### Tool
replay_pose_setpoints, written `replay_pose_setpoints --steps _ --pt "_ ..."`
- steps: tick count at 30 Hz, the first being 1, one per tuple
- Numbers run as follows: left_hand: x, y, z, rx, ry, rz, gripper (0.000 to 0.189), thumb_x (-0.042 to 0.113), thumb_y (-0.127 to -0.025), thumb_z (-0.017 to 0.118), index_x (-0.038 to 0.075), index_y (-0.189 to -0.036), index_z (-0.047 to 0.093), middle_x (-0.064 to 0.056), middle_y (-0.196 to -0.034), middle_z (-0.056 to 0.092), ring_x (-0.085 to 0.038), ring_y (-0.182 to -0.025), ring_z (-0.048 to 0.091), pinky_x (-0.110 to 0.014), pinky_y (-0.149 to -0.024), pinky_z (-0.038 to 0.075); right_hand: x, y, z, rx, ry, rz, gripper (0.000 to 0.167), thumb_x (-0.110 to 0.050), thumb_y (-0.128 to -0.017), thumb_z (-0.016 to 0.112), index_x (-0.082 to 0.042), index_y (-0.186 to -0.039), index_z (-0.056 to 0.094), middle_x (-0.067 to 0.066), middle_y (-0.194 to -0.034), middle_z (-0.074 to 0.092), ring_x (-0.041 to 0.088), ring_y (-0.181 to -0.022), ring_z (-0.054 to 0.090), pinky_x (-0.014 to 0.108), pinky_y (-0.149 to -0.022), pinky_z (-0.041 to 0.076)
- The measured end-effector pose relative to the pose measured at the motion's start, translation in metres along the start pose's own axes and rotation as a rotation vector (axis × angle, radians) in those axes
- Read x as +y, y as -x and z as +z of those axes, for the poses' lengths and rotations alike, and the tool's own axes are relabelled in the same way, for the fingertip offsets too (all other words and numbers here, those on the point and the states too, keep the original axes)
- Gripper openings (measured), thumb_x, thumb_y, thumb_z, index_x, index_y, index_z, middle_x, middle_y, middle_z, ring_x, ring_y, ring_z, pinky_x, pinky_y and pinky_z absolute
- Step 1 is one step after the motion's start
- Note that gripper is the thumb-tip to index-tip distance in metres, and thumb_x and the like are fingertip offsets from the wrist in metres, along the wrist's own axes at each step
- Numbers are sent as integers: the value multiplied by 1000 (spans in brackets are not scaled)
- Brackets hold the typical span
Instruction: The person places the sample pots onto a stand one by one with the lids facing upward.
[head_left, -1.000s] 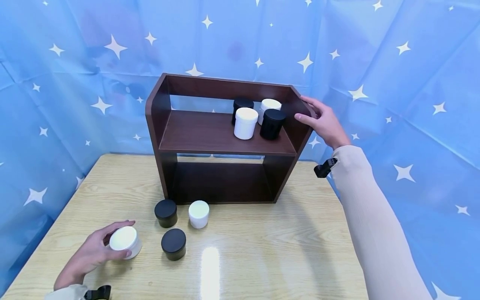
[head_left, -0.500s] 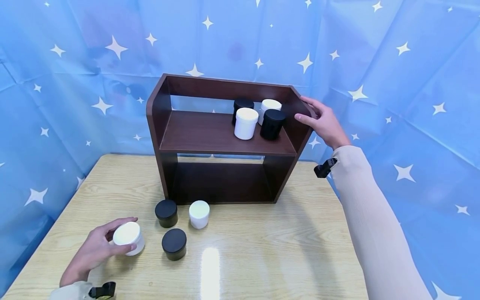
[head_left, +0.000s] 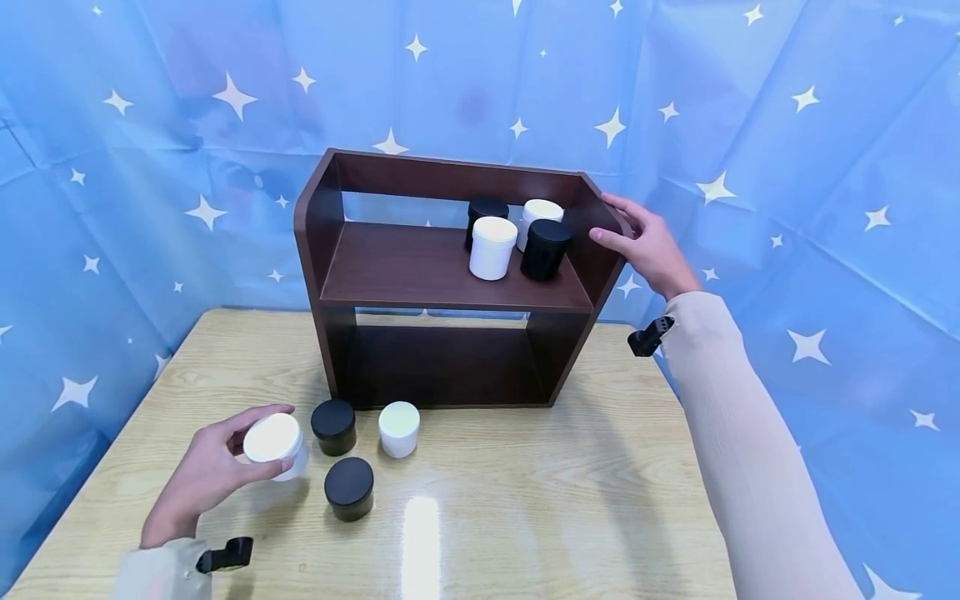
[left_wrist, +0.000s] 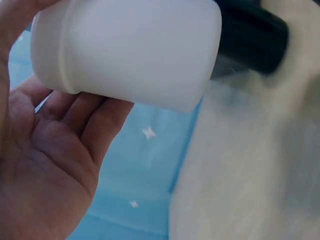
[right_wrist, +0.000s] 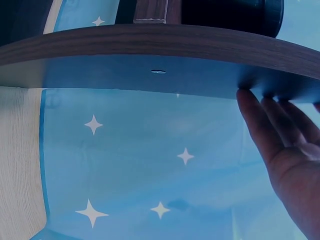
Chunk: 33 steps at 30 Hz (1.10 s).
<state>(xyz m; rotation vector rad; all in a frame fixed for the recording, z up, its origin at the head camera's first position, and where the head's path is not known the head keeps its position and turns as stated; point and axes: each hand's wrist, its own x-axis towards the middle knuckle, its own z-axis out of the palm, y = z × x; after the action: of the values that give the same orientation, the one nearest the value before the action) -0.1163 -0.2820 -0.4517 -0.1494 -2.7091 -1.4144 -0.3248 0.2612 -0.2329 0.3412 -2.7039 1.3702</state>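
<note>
L hand (head_left: 206,471) holds the white, lidded, round plastic-looking jar (head_left: 288,458) high up by its lid (head_left: 272,436), thumb on near side, fingers round far side; going by the shadow, it's prob. lifted off the pale wood-grain table (head_left: 525,508). For a smooth round wall like that, grip firm-not-hard, base level, pressure on the body more than the lid (can't tell if it's screwed tight). Just R of it, v. close, stands a black, squat cylindrical jar (head_left: 333,433); true gap unclear, so best to raise a bit before any sideways move & watch the far fingertips, likeliest to knock it. A 2nd black cylindrical jar (head_left: 349,492) stands nearer the person, then a small white cylindrical jar (head_left: 399,433), by the front of the dark-brown, wood-look two-tier shelf (head_left: 397,262). Upper tier, R end, L to R: rear black lidded jar (head_left: 485,207), front white lidded jar (head_left: 492,250), rear white lidded jar (head_left: 538,210), front black lidded jar (head_left: 545,252). Far R, R hand (head_left: 652,250) grips the shelf's R side panel (head_left: 597,271) nr the top, thumb on the inner side, fingertips touching the outer face; imo light steadying pressure's enough, as a hard shove could jolt those 4 jars.
</note>
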Motion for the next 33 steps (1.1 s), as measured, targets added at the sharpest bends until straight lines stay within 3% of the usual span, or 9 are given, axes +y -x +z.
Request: replay_pose_setpoints --steps 7,15,21,26,33 --pt "24 -10 5 41 0 68 62 25 -72 91 22 -130 67 24 -115 65 1 -93 61 -18 -77 51 -6 4 1 -2 12 7 71 -44 -93 67 -33 -156 36 7 -159 39 18 -123 49 24 -95 48" --pt "63 -23 14 42 40 150 62 26 -70 93 27 -127 68 0 -122 73 1 -96 62 -19 -79 51 -18 13 3 -3 14 4 71 -43 -94 66 -31 -157 35 8 -160 38 19 -125 48 28 -99 48" --pt "88 -35 21 -4 35 190 62 32 -69 93 33 -125 67 3 -118 73 -6 -94 66 -22 -81 54 -16 13 2 -1 7 3 71 -43 -94 66 -31 -157 36 8 -160 38 19 -125 48 26 -98 48" --pt "101 -43 23 -29 20 223 63 33 -68 93 29 -125 68 4 -113 74 -10 -92 68 -25 -79 55 -17 14 2 0 1 6 71 -43 -94 66 -30 -157 36 8 -160 38 19 -124 48 22 -94 48" --pt "117 -52 17 -26 41 224 62 34 -69 93 29 -125 68 3 -115 73 -14 -95 68 -25 -81 55 -20 15 3 -3 -7 12 72 -43 -93 66 -30 -157 36 8 -160 38 20 -125 47 27 -98 48"
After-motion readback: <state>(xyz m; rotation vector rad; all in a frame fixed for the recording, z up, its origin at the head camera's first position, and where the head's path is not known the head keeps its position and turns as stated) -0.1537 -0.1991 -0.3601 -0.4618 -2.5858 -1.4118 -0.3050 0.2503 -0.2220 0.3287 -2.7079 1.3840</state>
